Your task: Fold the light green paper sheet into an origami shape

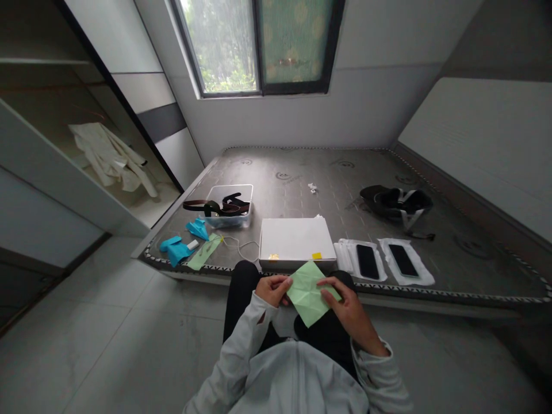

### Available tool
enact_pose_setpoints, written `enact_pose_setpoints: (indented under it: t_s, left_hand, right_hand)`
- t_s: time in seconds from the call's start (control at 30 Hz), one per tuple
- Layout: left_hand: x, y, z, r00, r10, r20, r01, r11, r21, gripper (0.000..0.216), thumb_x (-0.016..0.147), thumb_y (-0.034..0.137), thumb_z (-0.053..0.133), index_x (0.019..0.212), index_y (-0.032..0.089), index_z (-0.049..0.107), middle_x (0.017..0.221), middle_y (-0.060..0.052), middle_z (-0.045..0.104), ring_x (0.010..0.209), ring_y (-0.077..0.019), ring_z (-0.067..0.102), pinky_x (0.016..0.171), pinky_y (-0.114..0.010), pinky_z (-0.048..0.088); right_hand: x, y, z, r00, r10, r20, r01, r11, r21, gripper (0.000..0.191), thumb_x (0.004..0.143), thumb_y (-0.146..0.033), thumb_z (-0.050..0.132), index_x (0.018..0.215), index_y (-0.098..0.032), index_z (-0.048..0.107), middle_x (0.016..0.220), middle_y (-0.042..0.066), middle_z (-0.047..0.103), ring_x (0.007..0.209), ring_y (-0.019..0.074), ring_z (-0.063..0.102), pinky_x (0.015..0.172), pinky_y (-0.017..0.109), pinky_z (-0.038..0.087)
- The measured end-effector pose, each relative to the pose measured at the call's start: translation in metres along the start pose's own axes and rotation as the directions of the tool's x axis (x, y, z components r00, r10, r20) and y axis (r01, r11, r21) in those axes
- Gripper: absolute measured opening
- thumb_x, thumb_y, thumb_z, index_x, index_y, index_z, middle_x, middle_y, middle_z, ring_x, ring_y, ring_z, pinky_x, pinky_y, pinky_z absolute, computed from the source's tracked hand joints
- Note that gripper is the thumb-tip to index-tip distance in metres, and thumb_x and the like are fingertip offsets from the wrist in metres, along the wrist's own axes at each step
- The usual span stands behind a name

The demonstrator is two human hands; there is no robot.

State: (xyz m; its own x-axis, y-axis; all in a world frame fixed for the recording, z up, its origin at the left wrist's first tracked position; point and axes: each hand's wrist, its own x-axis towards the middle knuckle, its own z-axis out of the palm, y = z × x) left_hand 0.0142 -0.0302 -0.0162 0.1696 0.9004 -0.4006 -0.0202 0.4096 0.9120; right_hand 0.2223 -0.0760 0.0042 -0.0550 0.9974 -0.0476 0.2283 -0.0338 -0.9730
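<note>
1. As we look down from the head view, we find both hands raised over the lap, in front of the near edge of the bed (431, 230).
2. We note the left hand (272, 289) with its fingers closed on the left corner of a light green sheet of paper (308, 293), thumb on top.
3. We note the right hand (349, 307) with its fingers pinched on the right edge of the same sheet; the thumb lies across the upper face.
4. We record the sheet as creased, held like a diamond with one corner pointing toward the bed, and clear of the bed surface.
5. We see a flat white box (297, 241) lying on the bed just beyond the sheet, with small yellow pieces at its near edge.
6. We see two dark phones (367, 261) side by side on white wrappers to the right of the box.
7. We see a clear plastic tub (241, 221) to the left of the box, holding dark straps.
8. We see folded blue paper pieces (176, 250) and a green paper strip (204, 253) near the left corner of the bed.
9. We see a black headset (397, 202) farther back on the right.
10. We see a pale garment (112, 158) lying on a shelf at the left.
</note>
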Motion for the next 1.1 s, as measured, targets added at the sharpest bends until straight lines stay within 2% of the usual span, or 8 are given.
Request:
enact_pose_setpoints:
  t_s: [0.17,0.37,0.47,0.57,0.67,0.83,0.97,1.1]
  left_hand:
    - [-0.003,0.002,-0.001,0.999,-0.045,-0.021,0.044,0.998,-0.055,0.068,0.052,0.064,0.076,0.089,0.008,0.072,0.052,-0.003,0.067,0.04,-0.0085,0.058,0.038,-0.016,0.046]
    - [-0.002,0.001,0.0,0.997,-0.082,-0.015,0.081,0.994,-0.071,0.069,0.052,0.065,0.075,0.09,0.007,0.071,0.052,-0.003,0.067,0.04,-0.0092,0.058,0.036,-0.015,0.043]
    - [0.0,-0.001,0.001,0.997,-0.078,-0.012,0.077,0.995,-0.07,0.07,0.052,0.066,0.074,0.089,0.007,0.069,0.052,-0.003,0.066,0.04,-0.0089,0.058,0.035,-0.014,0.042]
    - [0.002,-0.004,0.001,0.998,-0.054,0.026,0.056,0.996,-0.075,0.069,0.051,0.069,0.072,0.085,0.009,0.067,0.048,0.001,0.063,0.039,-0.0078,0.058,0.036,-0.013,0.043]
    - [0.002,-0.006,0.003,0.997,-0.04,0.066,0.046,0.996,-0.082,0.068,0.049,0.071,0.072,0.081,0.011,0.064,0.046,0.003,0.061,0.038,-0.0074,0.057,0.035,-0.012,0.043]
    - [-0.003,-0.003,0.007,0.995,-0.013,0.103,0.022,0.996,-0.081,0.069,0.052,0.077,0.063,0.077,0.012,0.065,0.045,0.001,0.061,0.038,-0.009,0.058,0.036,-0.013,0.043]
    - [-0.007,0.002,0.008,0.997,0.025,0.07,-0.025,1.0,-0.002,0.064,0.052,0.068,0.072,0.082,0.012,0.07,0.055,0.001,0.067,0.041,-0.0064,0.056,0.038,-0.013,0.043]
    - [-0.006,-0.003,0.008,0.995,0.041,0.089,-0.048,0.996,0.078,0.057,0.057,0.064,0.071,0.075,0.01,0.072,0.06,-0.002,0.069,0.046,-0.005,0.055,0.042,-0.012,0.044]
  right_hand:
    - [-0.005,-0.001,-0.013,0.982,-0.073,0.173,0.105,0.978,-0.182,0.06,0.069,-0.038,0.078,0.125,-0.029,0.06,0.135,0.008,0.05,0.126,0.0269,0.046,0.105,0.037,0.039]
    - [-0.004,-0.005,-0.019,0.965,-0.086,0.25,0.15,0.956,-0.252,0.066,0.069,-0.038,0.079,0.131,-0.032,0.056,0.137,0.007,0.049,0.126,0.0259,0.047,0.107,0.038,0.037]
    - [-0.002,-0.007,-0.016,0.973,-0.111,0.204,0.162,0.954,-0.253,0.052,0.072,-0.038,0.076,0.123,-0.03,0.063,0.129,0.007,0.057,0.119,0.0247,0.054,0.102,0.035,0.041]
    - [0.001,-0.004,-0.01,0.99,-0.134,0.05,0.142,0.96,-0.24,0.028,0.084,-0.043,0.061,0.099,-0.023,0.074,0.107,0.008,0.068,0.103,0.0236,0.062,0.092,0.034,0.048]
    - [0.003,0.0,-0.001,0.988,-0.094,-0.122,0.067,0.975,-0.21,0.036,0.088,-0.047,0.053,0.085,-0.018,0.073,0.091,0.009,0.07,0.086,0.0231,0.066,0.08,0.033,0.053]
    - [0.005,-0.002,0.011,0.967,0.06,-0.248,-0.063,0.998,-0.001,0.043,0.079,-0.053,0.062,0.1,-0.016,0.064,0.093,0.009,0.069,0.08,0.0228,0.067,0.066,0.031,0.058]
    - [0.008,0.002,0.013,0.973,0.124,-0.196,-0.098,0.986,0.135,0.065,0.076,-0.052,0.066,0.126,-0.015,0.05,0.083,0.006,0.069,0.08,0.0231,0.068,0.066,0.033,0.059]
    - [0.01,0.01,0.011,0.99,0.144,-0.007,-0.142,0.982,0.128,0.053,0.076,-0.051,0.067,0.112,-0.012,0.063,0.099,0.012,0.071,0.091,0.0267,0.068,0.08,0.037,0.056]
